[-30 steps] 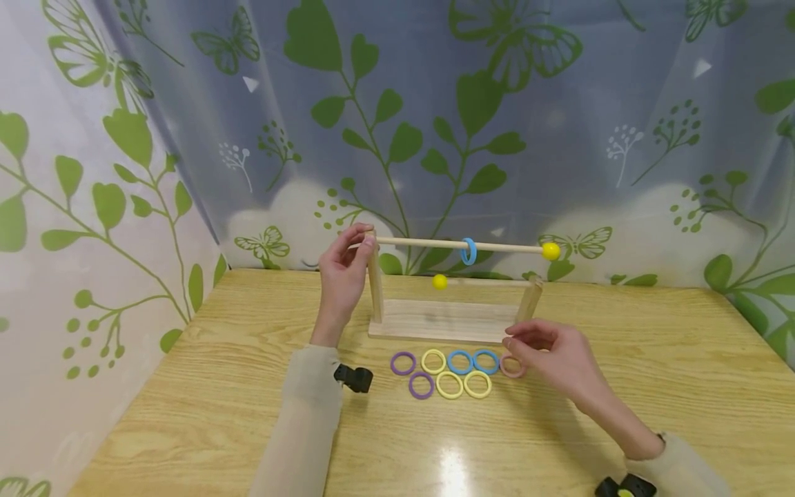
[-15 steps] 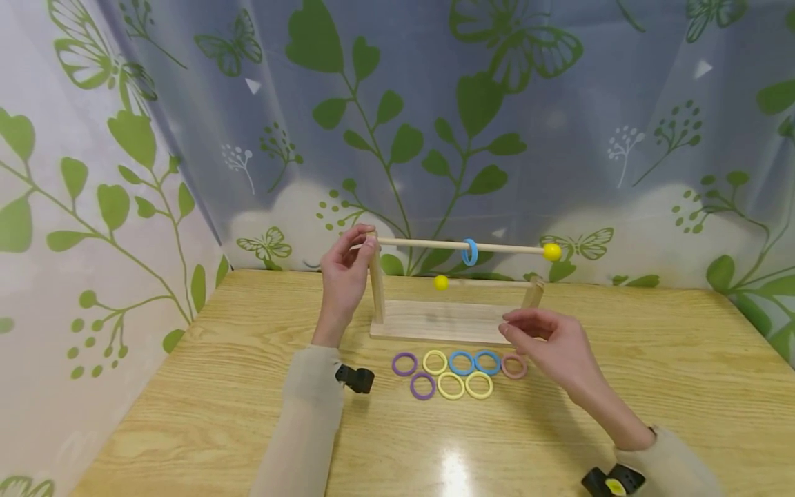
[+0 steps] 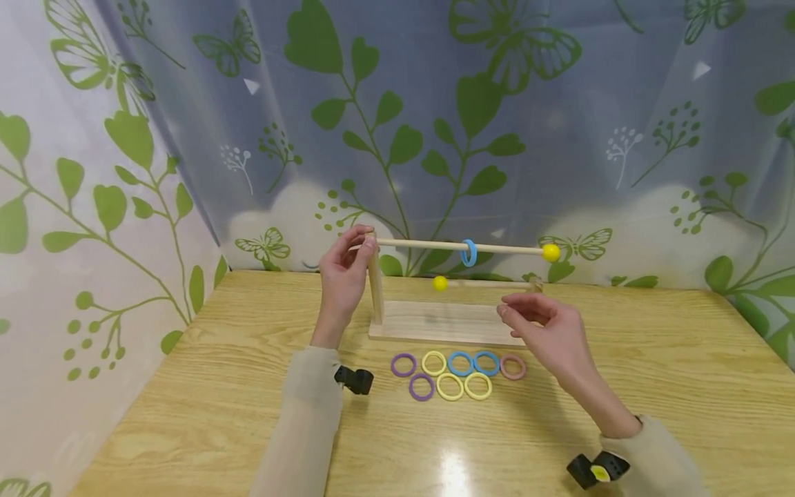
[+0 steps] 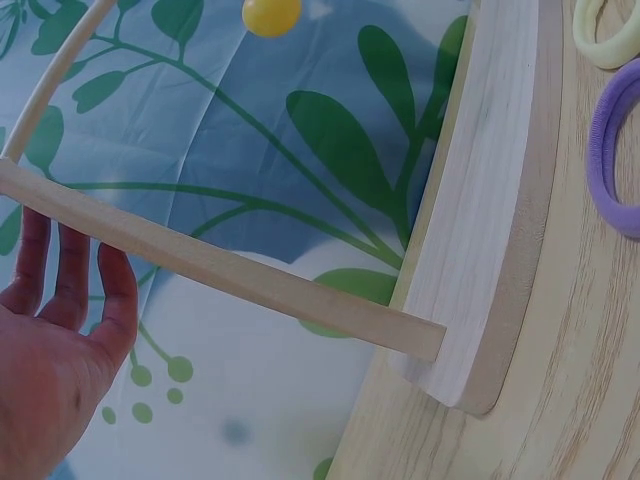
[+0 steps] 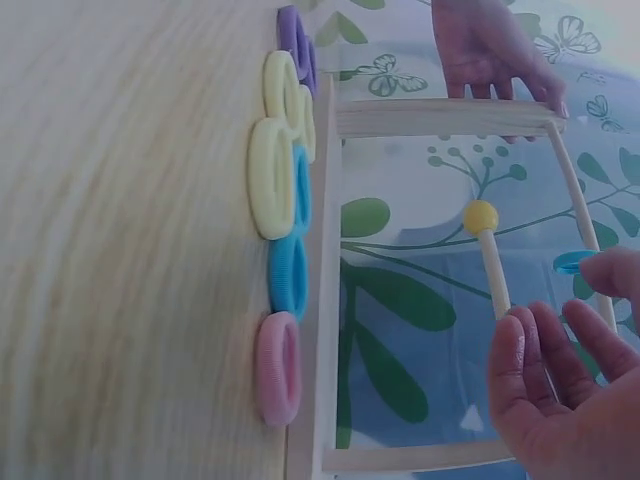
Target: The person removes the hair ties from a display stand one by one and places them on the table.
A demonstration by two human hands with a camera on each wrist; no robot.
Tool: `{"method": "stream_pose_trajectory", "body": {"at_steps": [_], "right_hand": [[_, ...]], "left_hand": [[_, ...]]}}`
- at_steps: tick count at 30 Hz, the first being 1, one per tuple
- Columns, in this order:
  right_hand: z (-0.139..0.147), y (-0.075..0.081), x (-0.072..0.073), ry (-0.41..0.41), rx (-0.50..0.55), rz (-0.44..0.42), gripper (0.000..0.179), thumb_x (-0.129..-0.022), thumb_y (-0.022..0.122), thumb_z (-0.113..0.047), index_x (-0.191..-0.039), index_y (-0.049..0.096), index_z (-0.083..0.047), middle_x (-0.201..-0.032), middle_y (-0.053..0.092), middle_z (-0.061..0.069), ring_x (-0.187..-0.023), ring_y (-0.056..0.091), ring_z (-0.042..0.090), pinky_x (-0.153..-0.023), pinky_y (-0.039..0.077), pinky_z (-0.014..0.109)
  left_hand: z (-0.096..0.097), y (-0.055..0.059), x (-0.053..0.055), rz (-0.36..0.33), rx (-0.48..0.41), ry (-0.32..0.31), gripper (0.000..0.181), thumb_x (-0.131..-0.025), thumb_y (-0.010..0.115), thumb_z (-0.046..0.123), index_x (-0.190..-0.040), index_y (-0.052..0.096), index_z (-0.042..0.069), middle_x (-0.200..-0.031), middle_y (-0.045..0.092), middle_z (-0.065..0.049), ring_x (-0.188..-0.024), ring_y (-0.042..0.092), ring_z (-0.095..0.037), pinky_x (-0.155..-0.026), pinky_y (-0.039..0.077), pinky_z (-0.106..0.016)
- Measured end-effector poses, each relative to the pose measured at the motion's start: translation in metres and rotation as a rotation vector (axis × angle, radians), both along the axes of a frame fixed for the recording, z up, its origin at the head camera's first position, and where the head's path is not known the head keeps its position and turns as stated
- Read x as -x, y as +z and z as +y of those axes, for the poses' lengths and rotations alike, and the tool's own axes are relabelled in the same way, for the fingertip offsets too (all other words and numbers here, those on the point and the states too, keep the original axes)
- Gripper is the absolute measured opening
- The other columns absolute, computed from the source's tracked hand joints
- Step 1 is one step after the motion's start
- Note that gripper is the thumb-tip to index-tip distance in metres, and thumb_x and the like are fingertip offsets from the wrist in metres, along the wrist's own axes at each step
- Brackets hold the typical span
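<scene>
A wooden stand [image 3: 447, 322] has two posts, each bearing a rod with a yellow ball at its free end. My left hand [image 3: 344, 279] grips the top of the left post [image 4: 230, 268], thumb in front and fingers behind. One blue hair tie [image 3: 468, 253] hangs around the middle of the upper rod [image 3: 422, 244]. My right hand [image 3: 555, 338] hovers before the stand's right end with loosely bent fingers. Between its thumb and fingertips [image 5: 512, 345] nothing shows in the right wrist view. It hides most of the right post in the head view.
Several hair ties lie flat in two rows before the base: purple [image 3: 404, 364], yellow [image 3: 450, 386], blue [image 3: 460, 363] and one pink [image 3: 513, 367]. A patterned curtain [image 3: 397, 138] hangs behind the wooden table [image 3: 248, 310].
My right hand has risen from beside the pink hair tie and moved slightly left, toward the lower rod. My left hand, the stand and the hair ties have stayed in place.
</scene>
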State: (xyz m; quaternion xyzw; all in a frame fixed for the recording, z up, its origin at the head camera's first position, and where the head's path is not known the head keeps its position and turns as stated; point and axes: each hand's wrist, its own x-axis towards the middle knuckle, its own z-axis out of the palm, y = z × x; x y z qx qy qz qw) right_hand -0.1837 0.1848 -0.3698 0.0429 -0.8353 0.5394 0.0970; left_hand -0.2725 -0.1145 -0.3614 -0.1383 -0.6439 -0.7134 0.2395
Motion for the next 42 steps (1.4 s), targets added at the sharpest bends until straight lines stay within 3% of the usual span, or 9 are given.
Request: {"method": "stream_pose_trajectory", "body": {"at_steps": [5,17,25,42], "right_hand": [[-0.003,0.005,0.004,-0.008,0.026,0.032,0.034,-0.095,0.075,-0.032,-0.117,0.073,-0.006,-0.091,0.072,-0.02,-0.082,0.069,0.0,-0.071,0.061,0.022],[-0.014,0.017,0.013,-0.035,0.102,0.087,0.032,-0.095,0.075,-0.03,-0.115,0.074,-0.005,-0.089,0.072,-0.022,-0.081,0.07,-0.001,-0.073,0.062,0.025],[-0.02,0.022,0.02,-0.031,0.136,0.136,0.03,-0.095,0.075,-0.027,-0.112,0.074,-0.003,-0.092,0.074,-0.016,-0.081,0.07,0.002,-0.07,0.061,0.023],[-0.035,0.025,0.031,-0.075,0.183,0.15,0.029,-0.091,0.079,-0.027,-0.11,0.076,-0.005,-0.085,0.072,-0.02,-0.079,0.07,0.005,-0.069,0.061,0.024]], "left_hand": [[0.0,0.001,0.0,0.002,-0.002,-0.001,0.026,-0.1,0.063,0.006,-0.123,0.066,-0.005,-0.095,0.066,0.009,-0.081,0.065,-0.006,-0.076,0.053,-0.019],[-0.001,-0.001,0.002,0.018,-0.004,0.004,0.025,-0.1,0.063,0.005,-0.122,0.066,-0.006,-0.094,0.068,0.01,-0.081,0.066,-0.008,-0.076,0.054,-0.019],[-0.001,0.0,0.002,0.02,0.002,0.002,0.024,-0.1,0.062,0.005,-0.122,0.067,-0.006,-0.094,0.067,0.012,-0.08,0.065,-0.008,-0.076,0.054,-0.019],[0.0,0.002,0.002,0.001,0.018,-0.001,0.023,-0.101,0.061,0.005,-0.121,0.066,-0.005,-0.095,0.066,0.009,-0.08,0.064,-0.006,-0.076,0.053,-0.019]]}}
